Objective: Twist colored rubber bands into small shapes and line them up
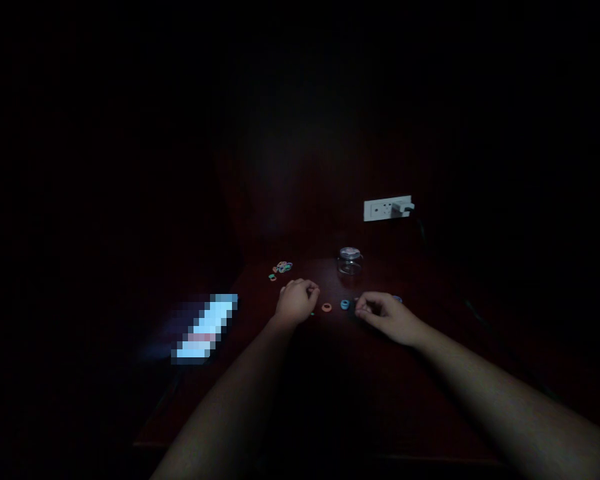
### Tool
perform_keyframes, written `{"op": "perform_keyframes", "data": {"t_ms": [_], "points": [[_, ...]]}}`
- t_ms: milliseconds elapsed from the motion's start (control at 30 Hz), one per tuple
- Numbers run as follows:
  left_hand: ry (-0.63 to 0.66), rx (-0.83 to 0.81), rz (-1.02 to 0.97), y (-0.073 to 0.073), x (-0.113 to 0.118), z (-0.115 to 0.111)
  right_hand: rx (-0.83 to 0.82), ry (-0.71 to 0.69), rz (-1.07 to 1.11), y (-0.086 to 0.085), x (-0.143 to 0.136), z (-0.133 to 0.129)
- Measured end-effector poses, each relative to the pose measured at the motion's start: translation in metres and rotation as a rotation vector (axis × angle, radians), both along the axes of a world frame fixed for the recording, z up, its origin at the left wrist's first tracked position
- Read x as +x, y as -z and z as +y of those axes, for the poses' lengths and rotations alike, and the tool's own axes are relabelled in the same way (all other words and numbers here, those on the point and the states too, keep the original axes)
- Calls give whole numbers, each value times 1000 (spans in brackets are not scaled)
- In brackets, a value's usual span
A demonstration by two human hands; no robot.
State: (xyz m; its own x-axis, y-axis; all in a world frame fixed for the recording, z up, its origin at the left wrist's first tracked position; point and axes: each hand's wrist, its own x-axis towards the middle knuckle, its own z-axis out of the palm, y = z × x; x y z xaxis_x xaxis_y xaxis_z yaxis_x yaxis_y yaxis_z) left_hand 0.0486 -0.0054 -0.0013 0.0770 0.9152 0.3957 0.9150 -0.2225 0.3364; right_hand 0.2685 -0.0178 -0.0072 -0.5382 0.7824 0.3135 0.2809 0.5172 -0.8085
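Dim light over a dark reddish-brown wooden table [380,400], and both my hands are low over its middle. My right hand [393,319] comes in from the right edge's side, thumb and fingers bent inward until the tips all but meet; whether they pinch anything I cannot tell, the gap is too dark. Just beside those tips sits a small blue band, ring-shaped and seemingly doubled [345,305], close enough, I'd judge, for a fingertip grip.

Over to my left hand [297,301]: half curled, palm down, index finger and thumb drawn near each other, nothing visible between them. Probably it simply rests there, steady. A tiny green speck [312,313] lies by its wrist side, and between my hands there's a flat orange ring [327,307], set apart from the blue one, perhaps so each colour is easy to single out.

Towards the far left corner, a loose cluster of thin multicoloured rings [283,267] sits beyond my left knuckles. A squat see-through jar with a pale lid [350,261] stands upright near the far edge, likely back there to leave my hands room.
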Motion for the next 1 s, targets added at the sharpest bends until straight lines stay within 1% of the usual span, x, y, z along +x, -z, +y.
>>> {"op": "perform_keyframes", "data": {"t_ms": [67,167,200,267,367,433,533,700,867,1000], "points": [[-162,22,-33,0,-11,2,3,-7,-24,1,1,1],[-361,-29,-86,5,-34,8,-5,-11,-30,1,2,2],[-414,-48,-107,9,-42,11,-8,-6,-27,1,2,3],[-473,-75,-145,16,-53,16,-16,14,-22,1,2,2],[-491,-73,-166,25,-61,23,-21,44,-35,2,2,3],[-495,-65,-174,27,-63,27,-16,57,-46,4,3,4],[-488,-61,-178,25,-65,30,-29,43,-48,9,3,6],[-511,-123,-117,20,-66,35,-66,-4,-41,16,2,8],[-524,-129,-3,20,-62,37,-86,-14,-18,15,0,8],[-516,-175,65,19,-61,38,-38,-25,-14,14,-1,7]]}}
